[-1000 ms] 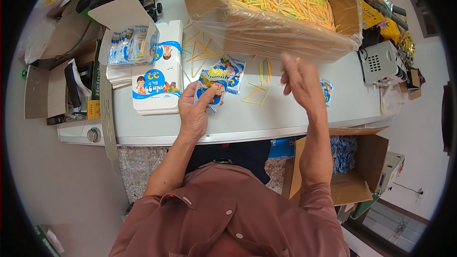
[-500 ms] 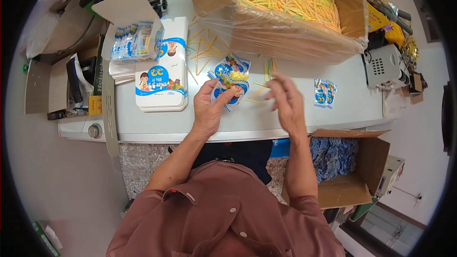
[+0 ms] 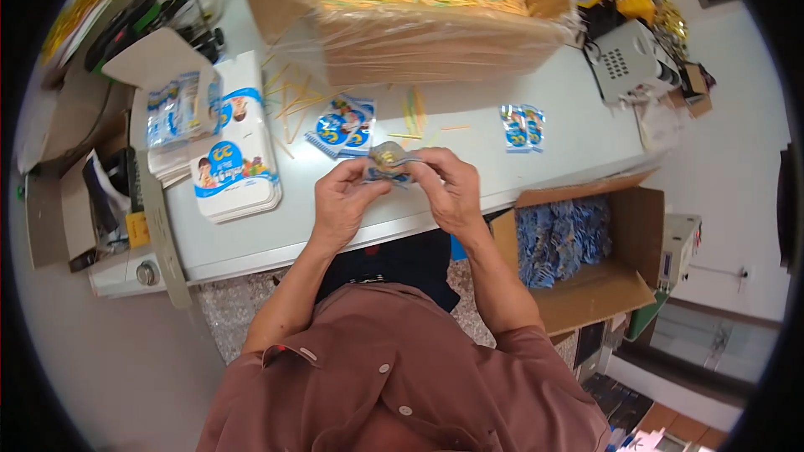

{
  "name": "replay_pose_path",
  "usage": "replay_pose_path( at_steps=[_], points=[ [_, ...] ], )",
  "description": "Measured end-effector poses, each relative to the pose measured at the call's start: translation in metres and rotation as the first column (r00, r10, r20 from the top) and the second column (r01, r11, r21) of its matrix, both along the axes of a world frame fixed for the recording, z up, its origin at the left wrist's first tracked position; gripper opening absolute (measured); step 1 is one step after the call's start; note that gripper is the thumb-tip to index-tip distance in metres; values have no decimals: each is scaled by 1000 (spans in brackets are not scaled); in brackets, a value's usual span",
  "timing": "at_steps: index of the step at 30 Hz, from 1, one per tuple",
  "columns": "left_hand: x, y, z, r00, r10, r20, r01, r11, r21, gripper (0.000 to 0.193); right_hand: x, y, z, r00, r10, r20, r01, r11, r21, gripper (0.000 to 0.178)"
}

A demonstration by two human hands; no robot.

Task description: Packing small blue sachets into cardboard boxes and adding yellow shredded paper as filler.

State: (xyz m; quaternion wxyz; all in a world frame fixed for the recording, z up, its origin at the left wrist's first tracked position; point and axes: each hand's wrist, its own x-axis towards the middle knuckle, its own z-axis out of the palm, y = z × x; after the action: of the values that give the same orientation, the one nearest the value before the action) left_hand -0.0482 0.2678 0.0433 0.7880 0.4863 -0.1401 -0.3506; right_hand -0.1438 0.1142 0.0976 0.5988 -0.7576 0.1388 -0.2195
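Above the table's near edge, my left hand [image 3: 342,211] and my right hand [image 3: 452,191] pinch the two sides of one small blue-and-white printed packet [image 3: 388,161]. Its upper end bulges, with something yellow showing; whether it is sealed I cannot tell. Just beyond my left hand lie a few flat packets [image 3: 342,125] of the same print, overlapping. Farther off, thin yellow and green plastic sticks [image 3: 410,113] lie loose on the table. Two more flat packets [image 3: 523,129] rest side by side to the right.
A large carton [image 3: 435,46] lined with clear film holds many yellow and orange sticks. At left stand an open white box [image 3: 180,109] of packets and a stack of printed cards [image 3: 234,172]. An open carton [image 3: 590,305] with blue packets sits below the table's right side.
My right hand has come in from the right, beside the loose sticks, and now grips the packet opposite my left hand. The whole view has shifted and turned slightly.
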Motion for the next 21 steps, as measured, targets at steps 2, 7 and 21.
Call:
replay_pose_path(
  at_steps=[2,7,21],
  points=[
    [-6,-6,0,1000,7,14,-7,999,-33,33,0,-5,-1,999,44,-21,-43,999,31,20],
    [-7,-13,8,978,-83,190,56,988,145,31,-5,-25,2,985,36,-170,-22,996,82,22],
    [82,-17,7,554,-364,749,-614,430,663,36,-42,-199,-11,688,-656,-310,-48,385,-922,27]
  ],
)
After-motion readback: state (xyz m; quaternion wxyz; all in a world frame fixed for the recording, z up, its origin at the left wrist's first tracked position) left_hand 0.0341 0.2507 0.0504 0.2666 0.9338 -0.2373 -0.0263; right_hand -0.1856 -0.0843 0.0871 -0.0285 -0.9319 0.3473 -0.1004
